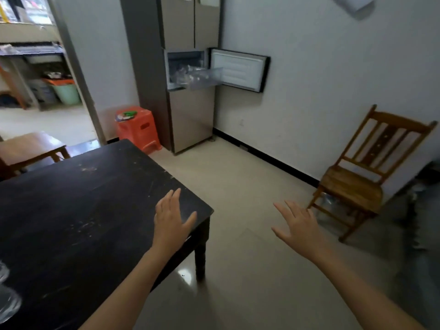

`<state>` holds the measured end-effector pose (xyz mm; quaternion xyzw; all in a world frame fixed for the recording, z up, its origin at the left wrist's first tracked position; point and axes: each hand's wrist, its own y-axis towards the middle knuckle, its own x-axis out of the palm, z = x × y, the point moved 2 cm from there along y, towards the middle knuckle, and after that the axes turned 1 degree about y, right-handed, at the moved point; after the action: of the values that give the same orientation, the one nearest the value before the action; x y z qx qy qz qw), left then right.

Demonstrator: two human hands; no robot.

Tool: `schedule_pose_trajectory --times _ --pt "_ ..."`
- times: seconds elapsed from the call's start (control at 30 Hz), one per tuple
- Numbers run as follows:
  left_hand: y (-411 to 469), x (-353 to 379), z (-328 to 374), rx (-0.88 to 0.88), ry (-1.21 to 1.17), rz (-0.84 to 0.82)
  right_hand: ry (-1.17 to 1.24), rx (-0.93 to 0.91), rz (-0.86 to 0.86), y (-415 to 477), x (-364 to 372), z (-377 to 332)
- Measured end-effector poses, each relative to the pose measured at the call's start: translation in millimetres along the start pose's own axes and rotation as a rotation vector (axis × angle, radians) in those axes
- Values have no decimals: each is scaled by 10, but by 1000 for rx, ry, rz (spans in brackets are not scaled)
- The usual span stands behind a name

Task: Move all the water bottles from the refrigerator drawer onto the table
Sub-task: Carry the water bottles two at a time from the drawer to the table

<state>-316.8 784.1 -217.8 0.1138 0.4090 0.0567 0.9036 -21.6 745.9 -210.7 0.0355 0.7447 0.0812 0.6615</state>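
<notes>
The tall grey refrigerator (190, 115) stands against the far wall with a small middle door (240, 70) swung open to the right. Its clear drawer (207, 78) is pulled out, and clear water bottles (188, 72) lie inside, blurred. The dark wooden table (83, 198) fills the left foreground. Clear bottles (7, 298) show at its near left edge, cut off by the frame. My left hand (172, 216) hovers open over the table's right corner. My right hand (298, 225) is open over the floor, holding nothing.
An orange plastic stool (138, 127) stands left of the refrigerator. A wooden chair (362, 177) stands by the right wall, with a clear bottle under it. A low wooden stool (31, 146) stands behind the table. A doorway at the left opens onto another room. Tiled floor lies between table and refrigerator.
</notes>
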Motion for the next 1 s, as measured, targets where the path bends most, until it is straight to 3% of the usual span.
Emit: schedule_pose_trajectory --times 0.63,1.0 --pt "-729 2127 2536 192 -34 -241 88 294 -38 -1581 -538 2587" --pt "-239 3003 3140 259 -31 -302 69 464 -85 -1561 -557 3497"
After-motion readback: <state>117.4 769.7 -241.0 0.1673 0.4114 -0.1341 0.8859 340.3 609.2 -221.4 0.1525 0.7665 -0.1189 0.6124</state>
